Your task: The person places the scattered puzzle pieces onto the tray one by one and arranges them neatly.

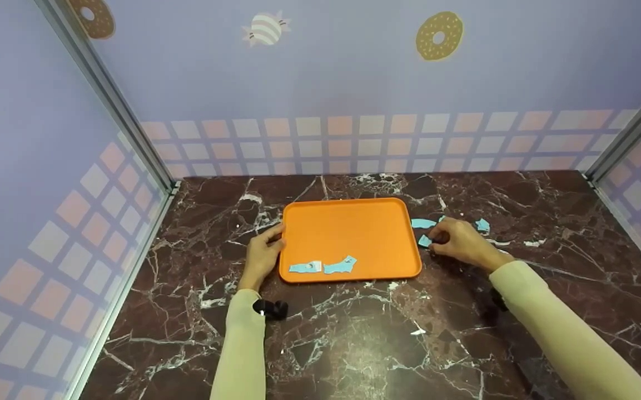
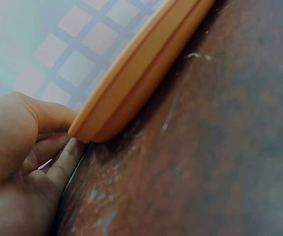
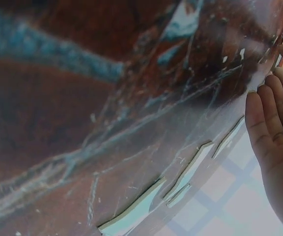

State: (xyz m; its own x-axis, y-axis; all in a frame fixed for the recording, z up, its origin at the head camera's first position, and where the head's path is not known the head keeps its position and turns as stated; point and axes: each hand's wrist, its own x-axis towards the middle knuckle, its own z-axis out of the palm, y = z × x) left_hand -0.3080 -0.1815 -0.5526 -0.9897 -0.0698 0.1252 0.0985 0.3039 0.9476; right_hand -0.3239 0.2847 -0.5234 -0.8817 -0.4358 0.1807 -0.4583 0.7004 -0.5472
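Observation:
An orange tray (image 1: 348, 228) lies flat on the table. My left hand (image 1: 262, 255) holds its left edge, and the left wrist view shows fingers (image 2: 58, 118) right at the orange rim. Two light blue, ragged flat pieces lie near the tray's front edge, one (image 1: 301, 268) with a whitish end and one (image 1: 341, 265) beside it. Just past the tray's right side, my right hand (image 1: 462, 241) pinches a small blue piece (image 1: 424, 241), its fingertips partly covering it. Another blue piece (image 1: 423, 223) lies behind that, and one more (image 1: 482, 225) lies beyond the hand.
In the right wrist view, flat light pieces (image 3: 136, 209) with visible thickness lie on the dark marbled table (image 1: 342, 339). A small white scrap (image 1: 418, 331) or mark shows in front of the tray. Patterned panels (image 1: 348, 72) stand behind and at both sides.

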